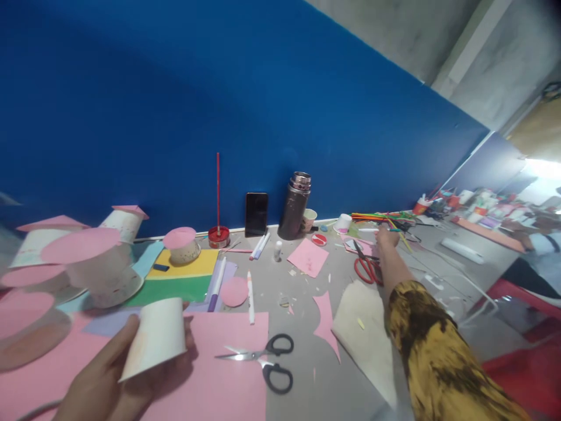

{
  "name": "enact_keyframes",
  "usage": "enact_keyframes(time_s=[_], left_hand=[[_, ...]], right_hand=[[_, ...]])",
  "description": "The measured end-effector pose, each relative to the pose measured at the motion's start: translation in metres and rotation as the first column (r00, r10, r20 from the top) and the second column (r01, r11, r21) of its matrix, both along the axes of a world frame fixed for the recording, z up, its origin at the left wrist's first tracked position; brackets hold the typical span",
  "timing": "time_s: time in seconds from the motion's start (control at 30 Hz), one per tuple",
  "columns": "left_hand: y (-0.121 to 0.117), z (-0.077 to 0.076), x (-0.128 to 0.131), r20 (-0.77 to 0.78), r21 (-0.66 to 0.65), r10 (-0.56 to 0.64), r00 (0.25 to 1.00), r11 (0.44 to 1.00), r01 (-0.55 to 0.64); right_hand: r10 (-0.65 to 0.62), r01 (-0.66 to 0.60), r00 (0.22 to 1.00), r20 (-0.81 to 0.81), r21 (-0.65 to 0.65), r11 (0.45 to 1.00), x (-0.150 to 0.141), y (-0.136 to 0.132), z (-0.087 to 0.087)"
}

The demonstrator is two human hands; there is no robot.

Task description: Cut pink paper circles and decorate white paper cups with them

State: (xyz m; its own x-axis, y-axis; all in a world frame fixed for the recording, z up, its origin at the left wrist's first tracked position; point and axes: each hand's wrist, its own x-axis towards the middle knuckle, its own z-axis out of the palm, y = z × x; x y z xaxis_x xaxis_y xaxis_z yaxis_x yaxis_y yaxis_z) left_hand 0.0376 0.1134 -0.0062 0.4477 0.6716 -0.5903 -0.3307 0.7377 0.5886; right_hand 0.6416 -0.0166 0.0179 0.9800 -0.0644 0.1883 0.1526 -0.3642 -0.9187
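My left hand [109, 365] is closed around a white paper cup [158, 333], tilted above a pink paper sheet [219, 392]. My right hand [387, 238] reaches far to the right, fingers closed on what looks like a slim marker [394, 230] with a white body and teal end. Colourful pipe cleaners [372, 217] lie just behind it, and red-handled scissors [367, 270] are on the near side of that wrist. Black-handled scissors [263, 355] lie partly spread over the pink sheet's edge. Paper cups topped with pink discs [81, 245] stand at the left.
Against the blue partition [210, 105] stand a phone [256, 214], a dark steel flask [294, 207] and a red tin [218, 237] with an upright red stick. Markers [250, 297], a glue stick [277, 251] and pink scraps [325, 321] are scattered about. A person's arm [541, 242] shows at far right.
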Motion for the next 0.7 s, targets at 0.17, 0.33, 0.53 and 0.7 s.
enact_keyframes(time_s=[0.17, 0.33, 0.53, 0.7], left_hand=[[-0.011, 0.012, 0.005, 0.083, 0.090, -0.058, 0.995, 0.995, 0.050], [-0.022, 0.020, 0.008, 0.195, 0.161, -0.074, 0.978, 0.986, 0.042], [-0.020, 0.013, 0.006, 0.251, 0.217, -0.113, 0.961, 0.974, 0.058], [-0.021, 0.003, 0.007, 0.273, 0.251, -0.125, 0.954, 0.966, 0.055]], right_hand=[[0.299, -0.256, 0.946, -0.124, 0.281, 0.925, -0.067, -0.009, 0.035], [0.735, -0.612, 0.668, -0.121, 0.474, 0.634, -0.194, 0.008, 0.039], [0.937, -0.830, 0.339, 0.085, 0.497, 0.255, -0.358, 0.012, 0.028], [0.921, -0.953, 0.280, 0.271, 0.194, 0.233, -0.417, 0.000, 0.029]])
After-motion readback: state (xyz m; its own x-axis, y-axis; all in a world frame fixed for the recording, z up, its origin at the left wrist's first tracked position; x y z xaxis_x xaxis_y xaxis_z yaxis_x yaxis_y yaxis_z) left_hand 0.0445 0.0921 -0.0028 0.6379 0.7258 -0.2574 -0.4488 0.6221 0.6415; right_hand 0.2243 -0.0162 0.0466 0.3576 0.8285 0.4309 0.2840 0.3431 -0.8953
